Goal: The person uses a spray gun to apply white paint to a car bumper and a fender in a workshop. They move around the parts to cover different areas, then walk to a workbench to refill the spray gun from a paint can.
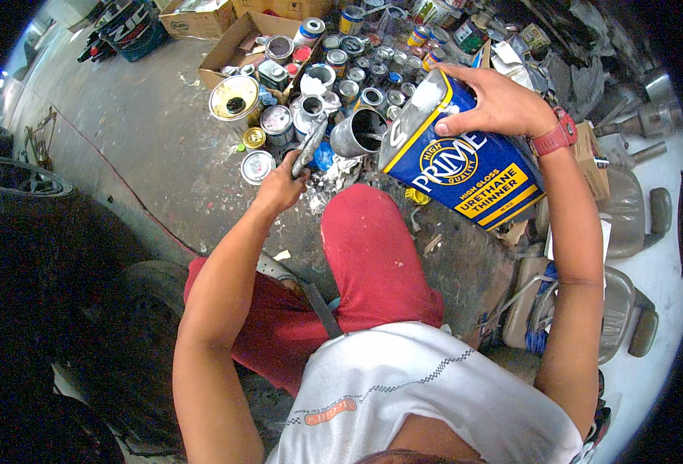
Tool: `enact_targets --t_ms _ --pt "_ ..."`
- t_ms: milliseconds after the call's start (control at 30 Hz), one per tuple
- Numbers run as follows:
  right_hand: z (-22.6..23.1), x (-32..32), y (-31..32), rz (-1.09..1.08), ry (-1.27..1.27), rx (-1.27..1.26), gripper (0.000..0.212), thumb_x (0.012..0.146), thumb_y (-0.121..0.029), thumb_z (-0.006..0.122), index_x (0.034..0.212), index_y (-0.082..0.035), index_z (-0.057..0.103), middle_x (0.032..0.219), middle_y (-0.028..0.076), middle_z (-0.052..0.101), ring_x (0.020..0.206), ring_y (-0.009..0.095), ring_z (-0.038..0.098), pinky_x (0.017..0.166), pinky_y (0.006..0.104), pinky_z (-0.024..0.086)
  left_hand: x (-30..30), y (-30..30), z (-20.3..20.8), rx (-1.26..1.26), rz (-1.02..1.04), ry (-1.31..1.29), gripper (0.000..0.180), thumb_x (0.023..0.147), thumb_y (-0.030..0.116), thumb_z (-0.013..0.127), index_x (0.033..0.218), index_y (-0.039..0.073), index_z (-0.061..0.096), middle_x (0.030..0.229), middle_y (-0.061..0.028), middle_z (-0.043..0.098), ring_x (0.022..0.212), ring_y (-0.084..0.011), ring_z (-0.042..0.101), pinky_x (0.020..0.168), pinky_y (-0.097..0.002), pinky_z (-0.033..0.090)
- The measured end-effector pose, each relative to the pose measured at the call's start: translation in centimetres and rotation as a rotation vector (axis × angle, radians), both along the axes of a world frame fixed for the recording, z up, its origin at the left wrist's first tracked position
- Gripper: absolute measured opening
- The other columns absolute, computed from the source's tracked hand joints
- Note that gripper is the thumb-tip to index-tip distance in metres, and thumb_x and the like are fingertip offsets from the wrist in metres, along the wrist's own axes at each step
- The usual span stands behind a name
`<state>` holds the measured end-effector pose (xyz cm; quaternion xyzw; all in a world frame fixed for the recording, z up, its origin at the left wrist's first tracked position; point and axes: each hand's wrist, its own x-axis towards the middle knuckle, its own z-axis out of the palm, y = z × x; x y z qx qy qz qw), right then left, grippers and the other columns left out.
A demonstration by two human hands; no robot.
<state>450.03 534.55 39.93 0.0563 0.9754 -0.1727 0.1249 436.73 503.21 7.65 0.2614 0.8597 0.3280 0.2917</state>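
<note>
My right hand (500, 100) grips the top of a large blue-and-yellow rectangular thinner can (476, 174), thumb on its front and fingers over the top edge. The can is tilted, its grey top turned toward a dark grey cup (347, 139) leaning just left of it. Whether any liquid runs between them I cannot tell. My left hand (282, 185) is closed around a long, flat, grey paint-crusted stick (309, 145), which points up and away beside the cup. A round white paint lid (257, 167) lies left of that hand.
Several paint cans and small tins (349, 91) crowd the floor beyond my hands. An open cardboard box (225, 58) and a dark bucket (131, 32) stand farther back. Plastic chairs (623, 209) are at the right, a tyre (144, 301) at the left. A thin hose (125, 172) crosses the floor.
</note>
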Motion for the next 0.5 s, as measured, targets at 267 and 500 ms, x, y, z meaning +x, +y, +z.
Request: enact_targets --t_ms 267,500 --pt "-1.3 -0.1 1.7 -0.032 -0.046 0.021 0.116 0.073 -0.066 0.090 0.152 0.011 0.055 0.135 0.032 0.071 0.124 0.037 0.071 0.109 0.0403 0.053 -0.5 0.7 -0.4 -0.021 -0.031 -0.077 0.060 0.104 0.039 0.067 0.158 0.025 0.047 0.109 -0.0268 0.078 0.106 -0.0473 0.075 0.092 -0.0547 0.056" --pt "-2.8 1.9 4.0 -0.073 -0.017 -0.088 0.112 0.076 -0.056 0.093 0.157 0.008 0.051 0.138 0.028 0.071 0.127 0.033 0.070 0.111 0.0405 0.052 -0.8 1.8 0.0 -0.031 -0.049 -0.098 0.063 0.103 0.040 0.071 0.159 0.024 0.046 0.106 -0.0252 0.079 0.109 -0.0455 0.075 0.094 -0.0533 0.056"
